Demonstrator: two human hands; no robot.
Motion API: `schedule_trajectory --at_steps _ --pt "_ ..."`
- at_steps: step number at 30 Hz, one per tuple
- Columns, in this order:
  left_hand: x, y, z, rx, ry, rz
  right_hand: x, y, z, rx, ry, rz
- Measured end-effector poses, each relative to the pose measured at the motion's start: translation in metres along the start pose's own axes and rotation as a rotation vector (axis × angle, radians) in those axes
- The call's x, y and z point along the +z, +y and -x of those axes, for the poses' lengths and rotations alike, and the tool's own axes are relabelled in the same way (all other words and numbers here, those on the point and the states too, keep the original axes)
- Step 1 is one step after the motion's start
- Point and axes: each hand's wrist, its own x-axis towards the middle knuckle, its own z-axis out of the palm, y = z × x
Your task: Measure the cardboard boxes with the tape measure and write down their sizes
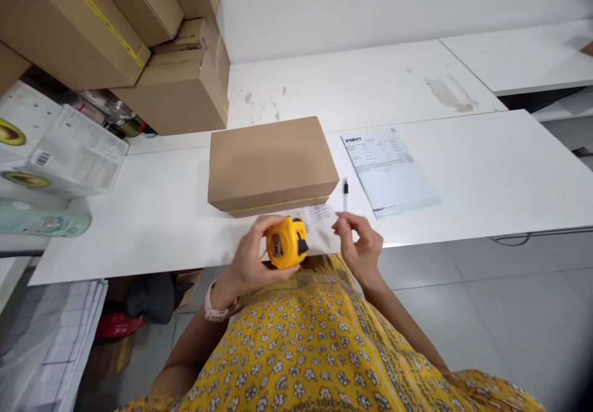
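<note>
My left hand is wrapped round a yellow tape measure with a black lock button, held up at the table's front edge. Just right of it, my right hand is curled, thumb and forefinger drawn together. Whether anything is between those fingertips I cannot make out. Beyond them lies a pen with a black end and a clear barrel pointing towards my fingers. A closed cardboard box sits in front of both hands. A sheet with handwriting shows partly from under its near edge.
A printed form lies right of the pen on the white table. Larger cartons are stacked at the back left. White boxes with avocado pictures and a mint-green bottle stand at the left end.
</note>
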Motion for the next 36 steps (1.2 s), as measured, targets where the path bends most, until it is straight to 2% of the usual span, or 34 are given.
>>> schedule_trajectory --at_steps 2,5,8,12,14,16,18,20,21,23,25,27,29,31,33,36 --pt "-0.019 -0.001 -0.012 0.09 0.177 -0.139 -0.003 0.021 -0.016 0.09 0.083 0.148" --pt "-0.048 -0.008 -0.041 0.152 0.38 -0.336 -0.002 0.049 -0.043 0.155 0.001 0.413" --pt "-0.064 -0.02 -0.075 0.102 0.348 -0.421 0.006 0.063 -0.057 0.166 -0.146 0.632" --pt "-0.066 -0.041 -0.105 -0.028 0.287 -0.536 0.015 0.067 -0.062 0.119 -0.237 0.726" --pt "-0.066 -0.047 -0.109 -0.041 0.258 -0.546 0.012 0.069 -0.062 0.121 -0.23 0.637" --pt "-0.063 -0.047 -0.105 0.044 0.286 -0.577 0.003 0.071 -0.061 0.176 -0.192 0.407" --pt "-0.052 -0.042 -0.089 0.229 0.399 -0.607 -0.011 0.069 -0.057 0.278 -0.166 0.04" --pt "-0.028 -0.038 -0.065 0.426 0.475 -0.561 -0.027 0.062 -0.049 0.356 -0.168 -0.344" --pt "-0.011 -0.038 -0.051 0.478 0.422 -0.493 -0.034 0.057 -0.044 0.377 -0.176 -0.493" --pt "0.026 -0.042 -0.022 0.487 0.192 -0.383 -0.044 0.047 -0.033 0.394 -0.196 -0.671" --pt "0.06 -0.052 0.0 0.456 -0.048 -0.4 -0.044 0.038 -0.021 0.383 -0.219 -0.735" --pt "0.083 -0.064 0.012 0.411 -0.243 -0.477 -0.036 0.033 -0.011 0.351 -0.238 -0.743" --pt "0.092 -0.073 0.015 0.364 -0.386 -0.57 -0.023 0.033 -0.002 0.341 -0.232 -0.712" --pt "0.092 -0.078 0.013 0.328 -0.478 -0.653 -0.011 0.035 0.004 0.367 -0.244 -0.66" --pt "0.09 -0.077 0.011 0.318 -0.532 -0.712 -0.001 0.039 0.008 0.393 -0.296 -0.613" --pt "0.089 -0.073 0.011 0.316 -0.544 -0.769 0.007 0.045 0.01 0.381 -0.343 -0.517"
